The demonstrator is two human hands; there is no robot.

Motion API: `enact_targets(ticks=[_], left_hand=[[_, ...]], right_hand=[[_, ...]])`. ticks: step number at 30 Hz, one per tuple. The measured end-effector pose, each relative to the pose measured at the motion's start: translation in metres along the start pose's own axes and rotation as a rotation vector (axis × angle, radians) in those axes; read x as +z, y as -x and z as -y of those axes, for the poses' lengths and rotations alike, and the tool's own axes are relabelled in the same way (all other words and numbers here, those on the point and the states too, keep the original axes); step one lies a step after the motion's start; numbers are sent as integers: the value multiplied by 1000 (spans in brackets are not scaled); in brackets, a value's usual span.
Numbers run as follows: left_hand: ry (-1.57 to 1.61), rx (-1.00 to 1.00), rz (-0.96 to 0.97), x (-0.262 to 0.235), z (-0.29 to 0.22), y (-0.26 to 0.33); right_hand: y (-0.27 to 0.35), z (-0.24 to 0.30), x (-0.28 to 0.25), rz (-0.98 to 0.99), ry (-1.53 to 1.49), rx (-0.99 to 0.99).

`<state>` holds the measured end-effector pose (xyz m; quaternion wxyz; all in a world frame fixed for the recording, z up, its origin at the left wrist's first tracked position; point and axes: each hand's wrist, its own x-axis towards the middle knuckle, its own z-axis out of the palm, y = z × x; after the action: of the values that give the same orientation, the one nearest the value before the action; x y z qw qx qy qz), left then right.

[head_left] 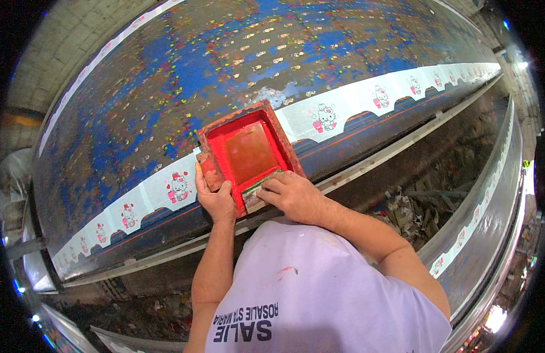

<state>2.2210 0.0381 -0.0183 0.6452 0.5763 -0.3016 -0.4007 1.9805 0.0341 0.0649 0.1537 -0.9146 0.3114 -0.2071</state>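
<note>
A red-stained screen printing frame (251, 148) lies tilted across the strip of white printed fabric (366, 106), near the table's close edge. Red ink coats its inner walls around a brownish mesh window. My left hand (216, 197) is closed around the frame's left side, thumb inward. Over the near end of the frame, my right hand (293, 195) is bent around a flat, pale-edged squeegee (258, 199), partly hidden by the fingers. Pink and red cartoon cat prints (179, 187) show on the fabric left and right of the frame.
The long table (225, 70) is splashed with blue, red and yellow paint. A rail (378, 154) runs along its near edge. Behind on the right stands another table with a printed strip (460, 241). Crumpled scraps (410, 215) lie on the floor between.
</note>
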Motion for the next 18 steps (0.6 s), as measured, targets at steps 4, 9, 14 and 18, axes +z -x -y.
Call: enact_targets(ticks=[4, 9, 14, 18], left_hand=[[-64, 46, 9, -3, 6, -1], [155, -131, -47, -6, 8, -5], [190, -118, 22, -12, -3, -12], [96, -140, 67, -17, -13, -16]], right_hand=[[-13, -17, 14, -92, 27, -12], [-58, -52, 17, -109, 29, 24], [-104, -79, 9, -36, 41, 64], [-125, -90, 6, -26, 75, 50]])
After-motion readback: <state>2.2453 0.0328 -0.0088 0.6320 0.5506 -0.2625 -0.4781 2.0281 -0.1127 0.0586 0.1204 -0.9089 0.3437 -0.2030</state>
